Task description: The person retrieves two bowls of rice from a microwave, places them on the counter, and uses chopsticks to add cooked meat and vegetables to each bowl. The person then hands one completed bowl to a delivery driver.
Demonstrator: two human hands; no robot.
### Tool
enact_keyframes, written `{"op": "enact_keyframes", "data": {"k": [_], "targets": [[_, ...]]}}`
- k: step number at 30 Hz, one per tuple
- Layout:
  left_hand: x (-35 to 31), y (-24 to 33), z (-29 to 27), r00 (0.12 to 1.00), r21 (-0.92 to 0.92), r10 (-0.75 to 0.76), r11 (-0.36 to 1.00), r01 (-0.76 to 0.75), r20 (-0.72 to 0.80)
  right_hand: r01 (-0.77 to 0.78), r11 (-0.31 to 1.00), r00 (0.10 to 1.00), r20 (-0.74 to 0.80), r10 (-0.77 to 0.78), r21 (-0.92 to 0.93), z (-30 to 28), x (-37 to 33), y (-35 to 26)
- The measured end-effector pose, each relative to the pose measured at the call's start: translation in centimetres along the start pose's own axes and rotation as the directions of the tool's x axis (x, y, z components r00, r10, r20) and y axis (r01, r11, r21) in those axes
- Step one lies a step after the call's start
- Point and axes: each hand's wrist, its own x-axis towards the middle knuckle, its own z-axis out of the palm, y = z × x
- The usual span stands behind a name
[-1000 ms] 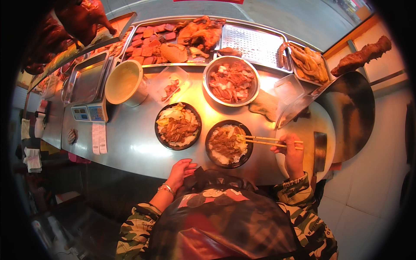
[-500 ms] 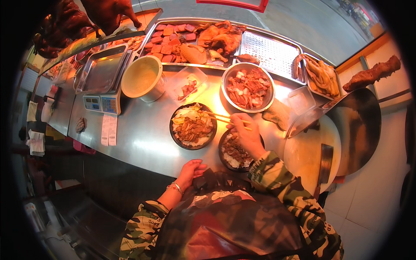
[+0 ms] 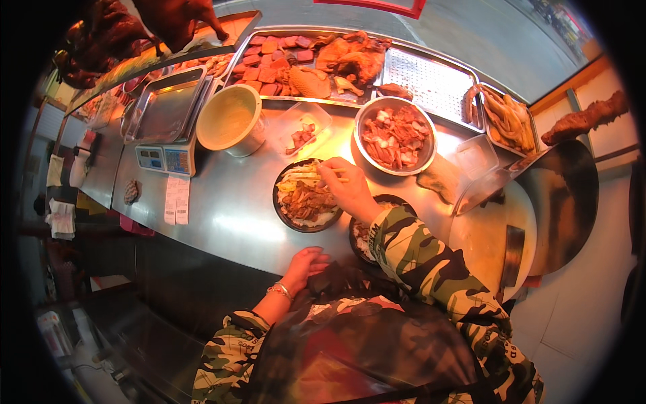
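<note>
My right hand (image 3: 350, 190) is closed around a pair of chopsticks (image 3: 341, 179), whose tips meet the food in the left black bowl. That bowl (image 3: 277, 202) contains rice, sliced brown meat (image 3: 306, 198) and pale vegetable pieces. Under my right wrist stands a second black bowl (image 3: 391, 200) of rice and meat, partly covered by my camouflage sleeve. My left hand (image 3: 306, 267) holds nothing, its fingers loosely stretched at the counter's near edge, in front of the bowls.
Behind the bowls are a metal bowl (image 3: 397, 172) of sliced meat, a clear container (image 3: 316, 121) with meat pieces and a cream tub (image 3: 249, 140). A scale (image 3: 165, 159) stands left; a cleaver (image 3: 513, 256) lies on a round chopping board (image 3: 478, 236) at right. Roast birds (image 3: 111, 40) hang upper left.
My right hand has moved left with the chopsticks, from above the right bowl to the left bowl's far right rim. My left hand stays by the counter edge.
</note>
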Motion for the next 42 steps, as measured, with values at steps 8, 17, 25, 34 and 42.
{"op": "enact_keyframes", "data": {"k": [8,17,25,34,42], "targets": [[0.1,-0.2,0.0,1.0,-0.027,-0.01,1.0,0.01,-0.014,-0.032,0.998,0.999,0.018,0.033,-0.061,-1.6,0.7,-0.8],[0.1,0.1,0.0,1.0,-0.044,-0.011,0.999,0.01,-0.024,0.31,0.837,0.951,0.143,-0.276,-0.45,-2.4,0.5,-0.9],[0.2,0.0,0.1,1.0,-0.054,0.015,0.998,-0.016,-0.016,0.213,0.84,0.977,0.103,-0.187,-0.499,-4.0,-0.3,-3.1],[0.6,0.0,-0.1,1.0,-0.047,0.006,0.999,-0.006,-0.002,0.045,0.994,0.998,0.039,-0.041,-0.097,-4.0,-2.0,-2.1],[-0.6,0.4,0.6,0.999,0.018,-0.008,1.0,0.008,-0.031,0.049,0.987,0.997,-0.045,-0.057,-0.152,-4.2,-0.8,0.7]]}}
